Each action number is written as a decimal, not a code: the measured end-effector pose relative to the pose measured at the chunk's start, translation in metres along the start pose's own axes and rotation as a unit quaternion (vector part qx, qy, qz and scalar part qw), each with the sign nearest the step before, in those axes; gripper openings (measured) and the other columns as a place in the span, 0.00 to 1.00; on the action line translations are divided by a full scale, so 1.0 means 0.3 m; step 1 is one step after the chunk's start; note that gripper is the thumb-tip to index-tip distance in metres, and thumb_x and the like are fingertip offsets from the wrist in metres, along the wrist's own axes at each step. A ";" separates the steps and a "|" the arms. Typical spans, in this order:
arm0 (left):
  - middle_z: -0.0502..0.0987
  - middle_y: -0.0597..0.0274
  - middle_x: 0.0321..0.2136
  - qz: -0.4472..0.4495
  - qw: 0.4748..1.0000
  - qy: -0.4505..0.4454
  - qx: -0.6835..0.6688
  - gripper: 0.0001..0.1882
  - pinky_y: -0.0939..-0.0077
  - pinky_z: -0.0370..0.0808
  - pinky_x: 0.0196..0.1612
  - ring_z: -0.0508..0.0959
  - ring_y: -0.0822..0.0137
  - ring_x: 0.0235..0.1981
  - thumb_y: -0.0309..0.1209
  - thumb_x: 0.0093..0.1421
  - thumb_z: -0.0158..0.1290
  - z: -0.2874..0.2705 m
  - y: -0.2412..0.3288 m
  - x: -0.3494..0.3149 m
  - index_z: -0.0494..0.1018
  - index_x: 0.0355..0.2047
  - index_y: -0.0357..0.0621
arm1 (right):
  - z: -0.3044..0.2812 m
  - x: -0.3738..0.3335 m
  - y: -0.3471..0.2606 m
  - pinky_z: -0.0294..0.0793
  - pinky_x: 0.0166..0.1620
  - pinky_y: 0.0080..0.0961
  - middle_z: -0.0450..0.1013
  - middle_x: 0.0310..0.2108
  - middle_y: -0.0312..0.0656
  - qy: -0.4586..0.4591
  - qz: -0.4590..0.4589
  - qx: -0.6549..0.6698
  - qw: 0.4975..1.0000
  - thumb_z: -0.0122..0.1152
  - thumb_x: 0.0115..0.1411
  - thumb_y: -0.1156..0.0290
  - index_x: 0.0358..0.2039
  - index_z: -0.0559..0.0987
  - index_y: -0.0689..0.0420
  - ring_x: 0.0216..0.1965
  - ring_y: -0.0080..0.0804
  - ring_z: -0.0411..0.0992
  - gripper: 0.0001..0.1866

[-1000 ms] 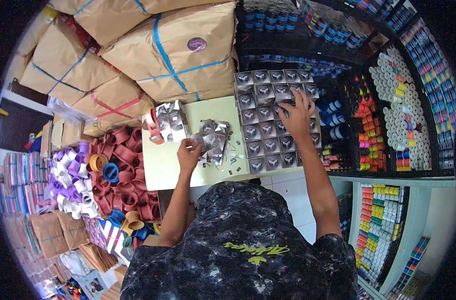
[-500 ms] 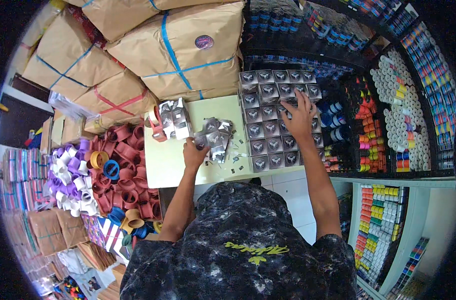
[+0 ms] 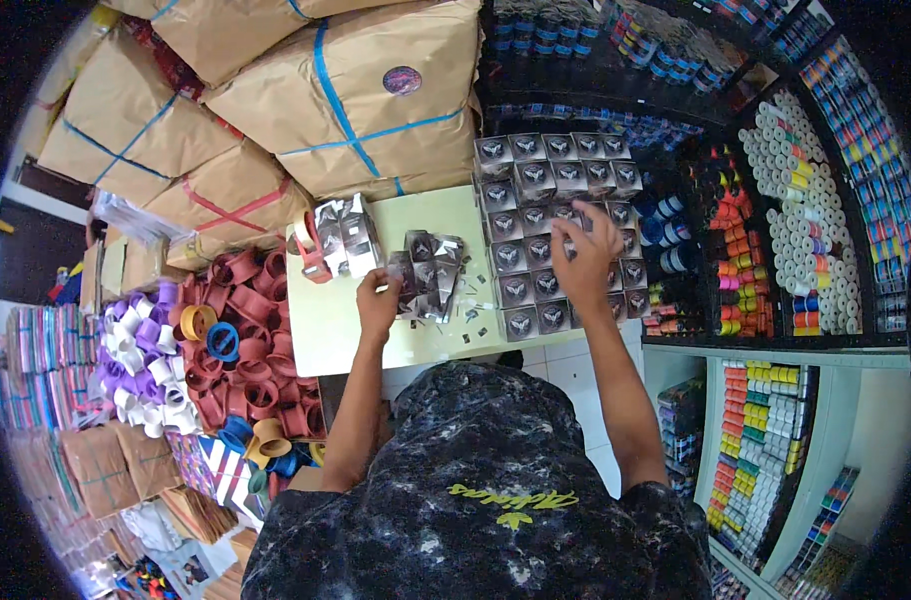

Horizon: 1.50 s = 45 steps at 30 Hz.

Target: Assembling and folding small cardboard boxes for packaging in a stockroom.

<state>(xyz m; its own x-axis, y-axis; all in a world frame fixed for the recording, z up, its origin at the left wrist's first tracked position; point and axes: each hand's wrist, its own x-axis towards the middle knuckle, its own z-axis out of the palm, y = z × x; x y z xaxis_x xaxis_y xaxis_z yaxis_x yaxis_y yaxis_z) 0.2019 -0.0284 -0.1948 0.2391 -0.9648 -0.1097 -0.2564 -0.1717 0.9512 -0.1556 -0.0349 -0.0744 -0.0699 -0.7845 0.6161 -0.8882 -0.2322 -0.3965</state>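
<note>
My left hand (image 3: 378,300) is at the left edge of a small pile of dark grey printed boxes or folded cartons (image 3: 433,275) on the pale table (image 3: 415,210). Its fingers are curled together, and I cannot see what, if anything, they pinch. Over a neat block of small dark boxes (image 3: 520,255), each printed with a light emblem, hovers my right hand (image 3: 587,260). Thumb and fingers are bent but apart, with nothing visible between them. Tiny dark pieces (image 3: 472,313) lie scattered between the pile and the block.
A red tape dispenser (image 3: 313,250) stands by more grey cartons (image 3: 347,238) at the table's left. Red plastic rings (image 3: 260,350) are heaped beyond it. Large paper-wrapped parcels (image 3: 375,90) rise behind. Shelves of thread spools (image 3: 800,220) line the right.
My right hand has come down and slightly left, away from the block's upper rows. My left hand has shifted a little left and its fingers have drawn together.
</note>
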 end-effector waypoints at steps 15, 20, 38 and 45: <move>0.79 0.67 0.41 -0.071 0.911 -0.251 -0.318 0.14 0.86 0.74 0.33 0.78 0.79 0.38 0.32 0.67 0.58 0.108 0.572 -0.167 0.72 0.49 0.42 | -0.116 -0.099 -0.242 0.72 0.41 0.17 0.79 0.41 0.37 -0.155 0.337 0.528 0.764 0.61 0.65 0.76 0.61 0.72 0.57 0.38 0.17 0.72 0.23; 0.70 0.57 0.60 -0.108 0.817 -0.374 -0.426 0.42 0.61 0.73 0.60 0.72 0.61 0.59 0.49 0.63 0.61 0.163 0.594 -0.212 0.56 0.68 0.42 | -0.193 -0.116 -0.261 0.70 0.41 0.14 0.78 0.39 0.36 -0.121 0.384 0.543 0.737 0.60 0.65 0.77 0.59 0.73 0.57 0.38 0.15 0.71 0.21; 0.68 0.49 0.55 -0.183 0.740 -0.427 -0.486 0.47 0.42 0.75 0.57 0.72 0.41 0.59 0.57 0.64 0.55 0.441 0.692 -0.252 0.33 0.71 0.79 | -0.434 -0.202 -0.296 0.66 0.61 0.37 0.70 0.56 0.46 -0.059 0.228 0.340 0.911 0.63 0.60 0.72 0.47 0.84 0.54 0.58 0.44 0.69 0.14; 0.68 0.50 0.54 -0.163 0.753 -0.435 -0.466 0.48 0.43 0.79 0.50 0.74 0.44 0.57 0.54 0.66 0.54 0.494 0.683 -0.285 0.31 0.72 0.76 | -0.459 -0.239 -0.292 0.58 0.67 0.42 0.67 0.61 0.45 -0.060 0.217 0.238 0.945 0.64 0.59 0.68 0.50 0.83 0.49 0.63 0.47 0.63 0.17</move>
<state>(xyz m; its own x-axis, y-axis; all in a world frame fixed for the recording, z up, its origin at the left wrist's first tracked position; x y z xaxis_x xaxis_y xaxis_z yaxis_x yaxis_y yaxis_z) -0.0099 -0.0107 -0.0334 -0.6605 -0.7369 -0.1438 0.5489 -0.6046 0.5773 -0.1354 0.1209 0.0099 -0.3040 -0.9181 0.2545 -0.4799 -0.0832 -0.8734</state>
